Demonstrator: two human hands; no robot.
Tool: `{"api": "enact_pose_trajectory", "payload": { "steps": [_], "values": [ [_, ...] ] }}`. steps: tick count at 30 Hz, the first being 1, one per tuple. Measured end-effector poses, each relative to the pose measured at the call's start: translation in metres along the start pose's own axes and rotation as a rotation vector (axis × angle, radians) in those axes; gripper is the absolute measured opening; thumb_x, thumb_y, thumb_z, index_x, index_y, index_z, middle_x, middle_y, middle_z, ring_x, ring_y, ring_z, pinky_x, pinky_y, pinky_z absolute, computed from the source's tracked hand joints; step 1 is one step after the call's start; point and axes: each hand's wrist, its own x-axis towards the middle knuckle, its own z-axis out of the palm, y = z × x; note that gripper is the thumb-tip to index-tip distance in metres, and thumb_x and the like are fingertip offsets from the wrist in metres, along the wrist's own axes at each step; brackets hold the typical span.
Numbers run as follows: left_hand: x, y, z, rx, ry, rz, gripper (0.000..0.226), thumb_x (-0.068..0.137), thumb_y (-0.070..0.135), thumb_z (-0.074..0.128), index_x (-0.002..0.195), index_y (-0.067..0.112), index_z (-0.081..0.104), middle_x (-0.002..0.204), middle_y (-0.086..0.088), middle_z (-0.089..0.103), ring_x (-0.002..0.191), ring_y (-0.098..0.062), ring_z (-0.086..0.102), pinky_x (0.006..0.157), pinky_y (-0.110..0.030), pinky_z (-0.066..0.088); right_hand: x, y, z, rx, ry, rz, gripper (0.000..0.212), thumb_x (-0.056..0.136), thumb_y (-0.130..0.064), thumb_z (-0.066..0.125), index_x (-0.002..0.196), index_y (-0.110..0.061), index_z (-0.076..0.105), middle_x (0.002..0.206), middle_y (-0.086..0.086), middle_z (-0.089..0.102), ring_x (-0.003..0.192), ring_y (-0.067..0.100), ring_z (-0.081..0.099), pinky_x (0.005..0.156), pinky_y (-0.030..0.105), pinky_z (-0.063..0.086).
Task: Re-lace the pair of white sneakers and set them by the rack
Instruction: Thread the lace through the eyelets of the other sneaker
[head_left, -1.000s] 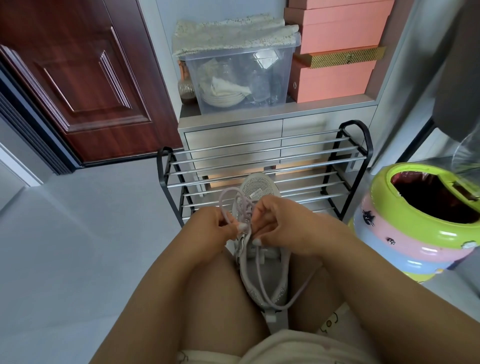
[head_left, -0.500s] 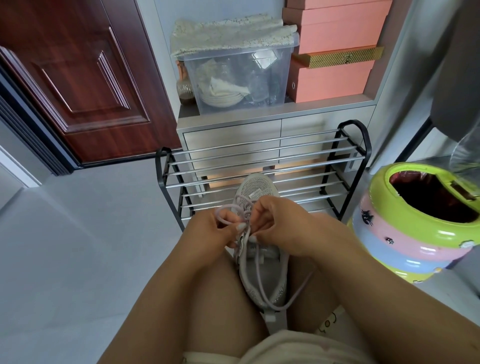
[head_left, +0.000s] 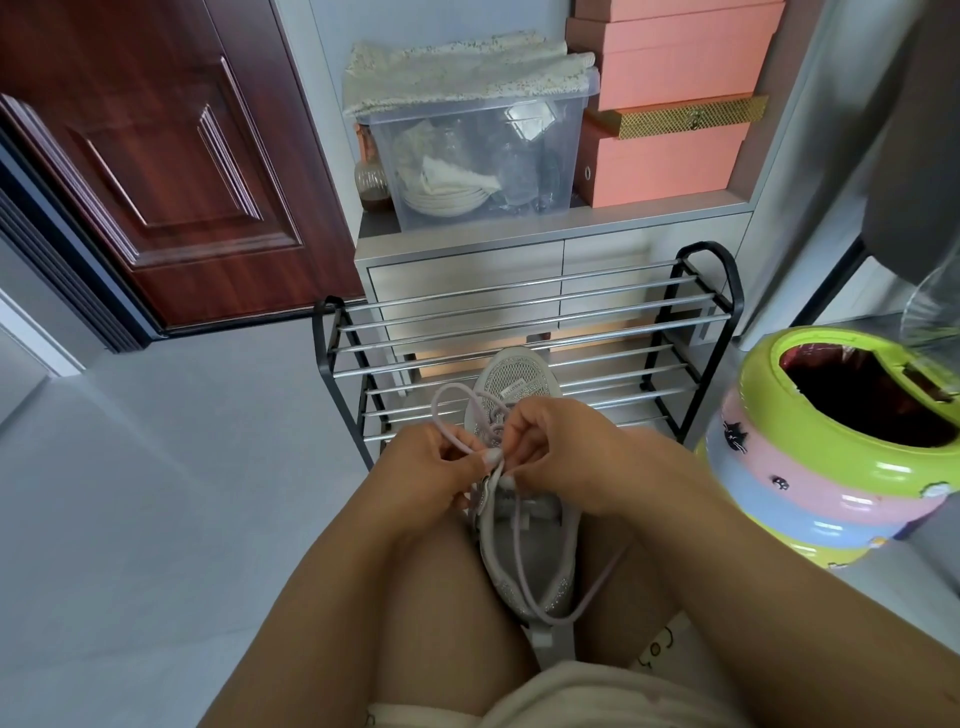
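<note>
— Sneaker (head_left: 524, 525) position, as seen from the head camera?

— Sneaker lay between the person's bare knees, toe pointing away toward the rack (head_left: 524, 332), tongue end raised just in front of the lower rails. Only one shoe of the pair was visible.

— Hands?

— Left hand (head_left: 431, 480) sat at the left side of the eyelets, fingers curled, thumb and fingertips pinching the lace (head_left: 519, 561). A loop of that lace rose above this hand and curved back down to the shoe. Right hand (head_left: 558, 457) sat just beside it on the right, fingers curled, also pinching the lace close to the eyelets. The fingertips of both hands nearly met over the tongue.

— Rest of the lace?

— One long slack loop ran down over the heel opening and back up on the right, hanging past the right thigh.

— Surroundings?

— Rack stood on the grey floor against a drawer unit (head_left: 467, 280). On that unit: a clear storage bin (head_left: 483, 156) with a cloth over its lid, and stacked pink boxes (head_left: 670, 98) to its right. A striped green, pink and blue bin (head_left: 831, 452) stood right of the rack. A dark red door (head_left: 145, 156) was at the left.
</note>
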Motion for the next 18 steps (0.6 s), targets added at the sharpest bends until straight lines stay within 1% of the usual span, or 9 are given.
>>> {"api": "enact_pose_trajectory", "payload": {
  "steps": [5,9,12,13,15,16,18],
  "values": [
    [-0.0027,0.0022,-0.0003,-0.017,-0.010,-0.015,0.016,0.087,0.020,0.068,0.071,0.016,0.068,0.057,0.003,0.063,0.052,-0.010,0.057,0.056,-0.021,0.049,0.0000,0.0011,-0.0018,0.040,-0.043,0.008,0.029,0.070,-0.005,0.080,0.081,-0.019,0.057,0.082,0.003,0.073,0.080,0.019,0.071,0.078,0.038,0.058],
    [-0.0027,0.0021,-0.0009,-0.027,-0.023,-0.019,0.019,0.088,0.022,0.067,0.069,0.019,0.068,0.056,0.004,0.062,0.052,-0.010,0.056,0.058,-0.024,0.049,0.0017,0.0029,0.0009,0.014,-0.031,0.008,0.034,0.070,-0.002,0.077,0.079,-0.022,0.052,0.082,0.003,0.073,0.075,0.015,0.069,0.076,0.036,0.057],
    [-0.0019,0.0008,-0.0018,-0.004,-0.037,-0.019,0.021,0.090,0.028,0.064,0.070,0.021,0.069,0.056,0.005,0.062,0.054,-0.011,0.056,0.060,-0.025,0.049,0.0032,0.0039,0.0016,0.002,-0.020,0.012,0.033,0.071,0.002,0.072,0.078,-0.024,0.051,0.082,0.004,0.072,0.072,0.014,0.066,0.073,0.034,0.056],
    [-0.0021,0.0010,-0.0026,-0.009,-0.050,-0.022,0.020,0.089,0.030,0.064,0.073,0.020,0.070,0.058,0.004,0.063,0.056,-0.011,0.057,0.061,-0.025,0.050,0.0036,0.0039,0.0014,0.010,-0.028,0.014,0.033,0.072,0.003,0.070,0.078,-0.023,0.051,0.082,0.004,0.072,0.071,0.014,0.065,0.072,0.033,0.055],
    [-0.0038,0.0028,-0.0050,-0.042,-0.133,-0.021,0.016,0.080,0.031,0.073,0.083,0.015,0.071,0.073,-0.004,0.069,0.065,-0.012,0.062,0.067,-0.023,0.053,0.0041,0.0044,-0.0001,0.029,-0.043,0.019,0.034,0.072,0.005,0.068,0.078,-0.023,0.050,0.080,0.003,0.069,0.069,0.013,0.062,0.068,0.031,0.053],
    [-0.0045,0.0032,-0.0064,-0.056,-0.189,-0.016,0.020,0.075,0.027,0.077,0.087,0.013,0.070,0.081,-0.008,0.071,0.071,-0.012,0.064,0.069,-0.021,0.053,0.0043,0.0045,-0.0013,0.033,-0.051,0.021,0.034,0.071,0.006,0.067,0.079,-0.023,0.050,0.078,0.001,0.067,0.068,0.012,0.060,0.067,0.029,0.052],
    [-0.0053,0.0034,-0.0074,-0.046,-0.258,-0.005,0.028,0.069,0.014,0.083,0.092,0.012,0.068,0.084,-0.006,0.073,0.074,-0.008,0.065,0.069,-0.018,0.052,0.0045,0.0052,-0.0039,0.042,-0.077,0.021,0.036,0.072,0.010,0.065,0.079,-0.021,0.049,0.077,-0.001,0.064,0.067,0.012,0.058,0.067,0.028,0.051]
  ]
}}
